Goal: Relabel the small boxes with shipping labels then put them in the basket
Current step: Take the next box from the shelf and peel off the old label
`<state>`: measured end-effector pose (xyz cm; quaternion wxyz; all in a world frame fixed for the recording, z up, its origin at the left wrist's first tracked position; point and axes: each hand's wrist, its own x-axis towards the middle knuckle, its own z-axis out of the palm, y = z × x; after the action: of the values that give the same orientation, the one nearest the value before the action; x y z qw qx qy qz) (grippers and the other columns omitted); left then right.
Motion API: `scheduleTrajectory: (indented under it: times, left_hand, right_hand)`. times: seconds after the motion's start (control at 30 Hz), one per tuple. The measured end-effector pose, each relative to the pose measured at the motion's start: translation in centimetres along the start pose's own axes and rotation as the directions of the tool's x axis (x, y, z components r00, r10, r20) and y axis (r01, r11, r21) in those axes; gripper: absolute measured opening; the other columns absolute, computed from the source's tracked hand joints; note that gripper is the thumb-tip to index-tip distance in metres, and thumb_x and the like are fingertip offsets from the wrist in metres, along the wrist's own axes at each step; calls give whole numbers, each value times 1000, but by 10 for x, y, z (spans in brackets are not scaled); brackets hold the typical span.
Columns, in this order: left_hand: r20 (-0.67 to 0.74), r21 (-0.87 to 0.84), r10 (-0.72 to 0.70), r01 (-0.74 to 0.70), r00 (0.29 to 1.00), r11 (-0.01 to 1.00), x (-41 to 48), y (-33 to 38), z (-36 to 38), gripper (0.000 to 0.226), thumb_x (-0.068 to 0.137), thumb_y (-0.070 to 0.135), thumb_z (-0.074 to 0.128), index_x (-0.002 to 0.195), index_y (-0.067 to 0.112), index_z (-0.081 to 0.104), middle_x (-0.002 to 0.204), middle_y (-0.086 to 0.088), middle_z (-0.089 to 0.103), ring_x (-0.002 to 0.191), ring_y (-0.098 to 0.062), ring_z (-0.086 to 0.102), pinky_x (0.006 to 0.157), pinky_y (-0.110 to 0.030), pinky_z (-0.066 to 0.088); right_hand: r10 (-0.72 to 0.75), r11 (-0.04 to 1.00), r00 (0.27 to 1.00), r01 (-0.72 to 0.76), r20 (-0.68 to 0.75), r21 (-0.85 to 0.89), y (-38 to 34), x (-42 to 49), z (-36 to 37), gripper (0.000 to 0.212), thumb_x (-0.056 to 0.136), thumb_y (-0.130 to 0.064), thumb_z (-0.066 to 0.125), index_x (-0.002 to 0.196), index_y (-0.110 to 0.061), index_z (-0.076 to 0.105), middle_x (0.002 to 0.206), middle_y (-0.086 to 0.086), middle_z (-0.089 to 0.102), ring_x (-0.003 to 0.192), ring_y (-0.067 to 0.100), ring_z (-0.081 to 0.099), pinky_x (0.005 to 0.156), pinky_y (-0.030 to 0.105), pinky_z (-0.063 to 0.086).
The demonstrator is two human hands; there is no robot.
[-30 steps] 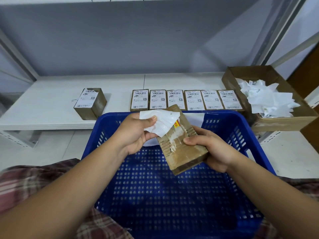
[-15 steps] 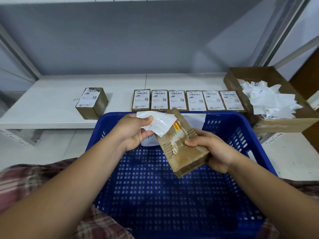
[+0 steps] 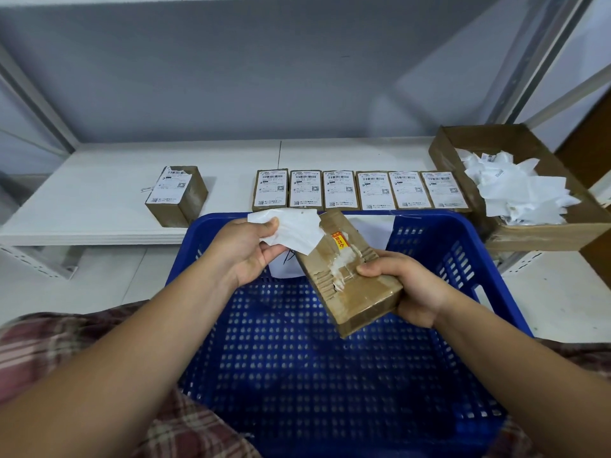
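Box [image 3: 355, 292] gripped by right hand [image 3: 410, 285], held tilted over basket [image 3: 314, 375], dead centre. Label [image 3: 291, 231] pinched in left hand [image 3: 244, 249], mostly peeled, touching box at far end only. Six labelled boxes [image 3: 340, 190] lined up on shelf [image 3: 99, 206] at 12 o'clock, lone box [image 3: 177, 195] at 10. Scraps [image 3: 519, 190] piled in carton [image 3: 545, 234] at 2.

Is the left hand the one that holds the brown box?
No, the right hand grips the brown box, while the left hand pinches a white label.
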<state>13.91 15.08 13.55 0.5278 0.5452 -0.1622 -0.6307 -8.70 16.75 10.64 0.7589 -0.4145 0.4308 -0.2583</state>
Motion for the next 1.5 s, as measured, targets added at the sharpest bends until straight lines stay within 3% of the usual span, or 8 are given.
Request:
scheduleTrajectory:
  times: [0.43,0.63,0.83,0.97,1.1,1.2,1.37,1.5]
  left_hand:
    - [-62,42,-22,25,998,999,14,-6,-8,10,92,-4,52,99,1,57,94,-12,66,80,-20,66,63,-29,58]
    - [-311,-244,87,-168,946,955,30,45,-46,32,94,-2,49,126,2,46,117,-15,58,88,-24,63,61,-31,60]
    - [-146,106,206,-192,968,976,22,33,-35,41,93,-9,47,132,5,47,125,-12,52,105,-28,57,62,-32,58]
    - [-55,273,264,-240,963,932,14,22,-32,53,90,-16,34,119,24,55,114,-9,58,101,-21,57,82,-43,52]
    - [-5,326,199,-186,980,927,13,13,-31,27,83,-2,37,69,18,49,76,-2,65,85,-24,57,81,-40,39]
    - [-26,174,161,-155,987,973,15,4,-26,23,88,3,38,68,15,41,59,-1,46,60,-23,60,61,-28,45]
    - [-53,308,199,-173,979,935,19,-3,-20,40,97,43,47,71,13,43,50,0,45,27,-9,35,37,-18,32]
    - [7,383,132,-125,991,915,21,-3,-16,91,67,71,58,130,7,43,102,-10,57,51,-7,42,45,-22,34]
  right_hand:
    - [68,998,997,-68,-29,-11,9,2,-3,41,64,-23,65,102,-11,67,89,8,74,71,18,70,56,26,53]
    - [129,991,987,-126,-98,36,11,-10,-28,44,63,-24,64,104,-10,67,88,9,73,70,19,69,63,30,53]
    - [59,987,981,-30,-187,157,12,-14,-30,40,70,-22,61,109,-11,63,90,9,73,75,20,68,67,34,53]
    - [5,987,970,34,-242,160,18,-12,-27,33,79,-20,61,111,-13,62,87,6,75,72,17,71,61,32,54]
    - [-29,979,964,80,-264,186,19,-11,-27,40,77,-22,63,117,-16,62,98,7,75,78,18,73,57,31,56]
    - [-49,978,956,105,-289,179,22,-8,-26,50,75,-26,66,124,-23,60,112,6,72,95,21,70,71,38,56]
    - [-52,978,938,117,-342,174,28,-1,-29,54,75,-35,67,127,-24,59,117,3,71,108,24,66,88,45,53]
    - [-34,986,934,90,-355,140,31,5,-29,56,75,-40,68,128,-25,59,115,1,72,106,23,67,88,44,54]
